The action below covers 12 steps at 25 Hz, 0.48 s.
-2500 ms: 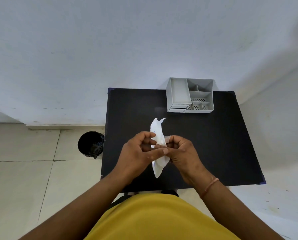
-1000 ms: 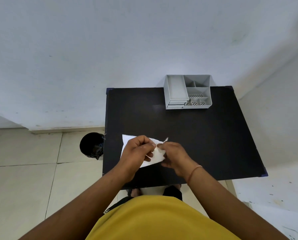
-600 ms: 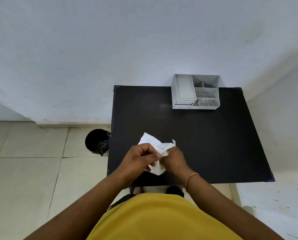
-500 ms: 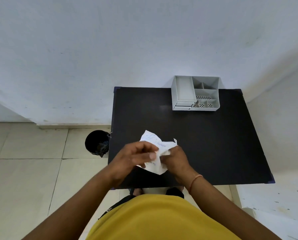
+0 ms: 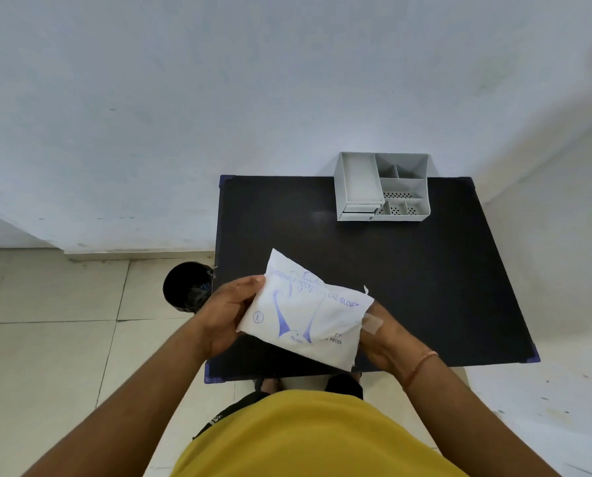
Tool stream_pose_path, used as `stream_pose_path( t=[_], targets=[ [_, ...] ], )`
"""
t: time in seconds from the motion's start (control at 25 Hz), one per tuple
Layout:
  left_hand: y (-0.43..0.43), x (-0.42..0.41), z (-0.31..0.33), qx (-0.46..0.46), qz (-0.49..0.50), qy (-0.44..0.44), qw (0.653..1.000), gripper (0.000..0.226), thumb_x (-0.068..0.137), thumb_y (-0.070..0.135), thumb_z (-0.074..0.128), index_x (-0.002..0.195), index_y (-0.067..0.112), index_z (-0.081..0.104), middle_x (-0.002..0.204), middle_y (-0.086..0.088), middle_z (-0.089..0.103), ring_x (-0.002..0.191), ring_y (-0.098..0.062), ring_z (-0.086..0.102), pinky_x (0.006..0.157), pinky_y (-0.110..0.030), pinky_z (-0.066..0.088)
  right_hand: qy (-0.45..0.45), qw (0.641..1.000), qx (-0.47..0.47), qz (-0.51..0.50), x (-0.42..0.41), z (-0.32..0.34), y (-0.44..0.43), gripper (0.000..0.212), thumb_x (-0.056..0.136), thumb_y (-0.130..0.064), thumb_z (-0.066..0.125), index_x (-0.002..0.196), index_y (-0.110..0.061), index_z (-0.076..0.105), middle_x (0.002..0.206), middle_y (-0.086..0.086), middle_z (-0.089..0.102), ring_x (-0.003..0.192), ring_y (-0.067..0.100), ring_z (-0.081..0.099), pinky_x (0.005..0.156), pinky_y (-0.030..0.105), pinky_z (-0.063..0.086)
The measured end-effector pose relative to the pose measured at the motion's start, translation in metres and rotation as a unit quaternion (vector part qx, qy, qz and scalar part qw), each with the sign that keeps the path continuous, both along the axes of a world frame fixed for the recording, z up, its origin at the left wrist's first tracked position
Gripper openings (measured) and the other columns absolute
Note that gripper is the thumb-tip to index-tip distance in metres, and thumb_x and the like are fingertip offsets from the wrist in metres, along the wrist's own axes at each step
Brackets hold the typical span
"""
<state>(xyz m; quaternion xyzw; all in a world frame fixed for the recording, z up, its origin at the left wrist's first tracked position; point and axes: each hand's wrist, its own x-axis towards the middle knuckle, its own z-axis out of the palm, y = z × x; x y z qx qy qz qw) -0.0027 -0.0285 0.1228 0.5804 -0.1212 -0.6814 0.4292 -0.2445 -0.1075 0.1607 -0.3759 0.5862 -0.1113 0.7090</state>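
Observation:
A white packet of disposable gloves [image 5: 305, 315] with blue print faces up, held flat above the near left part of the black table [image 5: 425, 287]. My left hand [image 5: 229, 315] grips its left edge, thumb on top near the upper corner. My right hand [image 5: 380, 335] holds the right edge from behind; its fingers are mostly hidden by the packet. A plaster is on that hand's back and a thin band on its wrist.
A grey plastic organiser [image 5: 384, 187] with several compartments stands at the table's far edge against the wall. A black bin [image 5: 188, 287] sits on the tiled floor left of the table. The wall runs close behind and to the right.
The packet was bunched edge-on between both hands; now it is spread flat with its printed face up, and the hands have moved apart to its two edges.

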Motion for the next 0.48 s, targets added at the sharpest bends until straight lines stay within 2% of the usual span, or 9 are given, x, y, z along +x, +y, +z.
stream_pose_path(
  t=[0.04, 0.12, 0.2, 0.28, 0.36, 0.48],
  targets=[
    [0.001, -0.004, -0.002, 0.002, 0.007, 0.005, 1.000, 0.027, 0.108, 0.028, 0.056, 0.125, 0.014, 0.073, 0.123, -0.017, 0.080, 0.103, -0.036, 0.079, 0.081, -0.047, 0.064, -0.001, 1.000, -0.004, -0.021, -0.004, -0.002, 0.000, 0.022, 0.103, -0.009, 0.061, 0.086, -0.014, 0.074, 0.076, 0.007, 0.073, 0.051, 0.010, 0.071, 0.049, 0.021, 0.056],
    [0.003, -0.007, -0.007, 0.018, 0.039, -0.007, 0.999, 0.024, 0.105, 0.021, 0.062, 0.124, 0.011, 0.073, 0.122, -0.016, 0.080, 0.100, -0.034, 0.080, 0.078, -0.046, 0.067, -0.011, 0.999, -0.040, -0.025, -0.014, 0.001, 0.002, 0.022, 0.102, -0.007, 0.061, 0.093, -0.015, 0.080, 0.083, 0.008, 0.081, 0.065, 0.012, 0.078, 0.057, 0.024, 0.061],
    [0.003, -0.004, -0.014, 0.031, 0.096, -0.003, 0.995, 0.024, 0.103, 0.021, 0.064, 0.124, 0.010, 0.073, 0.121, -0.014, 0.081, 0.101, -0.035, 0.079, 0.077, -0.047, 0.068, -0.040, 0.996, -0.068, -0.039, -0.027, 0.006, 0.001, 0.025, 0.099, -0.001, 0.061, 0.101, -0.016, 0.081, 0.098, 0.010, 0.084, 0.085, 0.022, 0.081, 0.073, 0.041, 0.067],
    [0.004, -0.003, -0.015, 0.025, 0.112, 0.010, 0.993, 0.026, 0.104, 0.025, 0.063, 0.125, 0.012, 0.072, 0.121, -0.013, 0.081, 0.106, -0.037, 0.078, 0.080, -0.048, 0.068, -0.067, 0.993, -0.051, -0.077, -0.039, 0.006, -0.002, 0.023, 0.093, 0.002, 0.068, 0.102, -0.016, 0.078, 0.101, 0.009, 0.083, 0.091, 0.028, 0.081, 0.079, 0.055, 0.065],
    [0.003, -0.003, -0.013, 0.026, 0.071, -0.001, 0.997, 0.025, 0.104, 0.025, 0.063, 0.124, 0.014, 0.072, 0.117, -0.012, 0.083, 0.102, -0.035, 0.079, 0.075, -0.045, 0.068, -0.048, 0.997, -0.030, -0.051, -0.045, 0.000, -0.007, 0.034, 0.089, 0.001, 0.075, 0.115, -0.020, 0.068, 0.104, 0.006, 0.083, 0.095, 0.027, 0.081, 0.075, 0.052, 0.067],
    [0.002, 0.003, -0.028, 0.060, 0.066, -0.064, 0.994, 0.022, 0.105, 0.027, 0.063, 0.122, 0.018, 0.073, 0.111, -0.011, 0.084, 0.094, -0.031, 0.080, 0.071, -0.043, 0.067, 0.079, 0.994, -0.075, 0.031, -0.048, -0.011, -0.012, 0.039, 0.088, -0.005, 0.080, 0.120, -0.021, 0.065, 0.111, 0.007, 0.077, 0.099, 0.023, 0.076, 0.079, 0.047, 0.067]
  ],
)
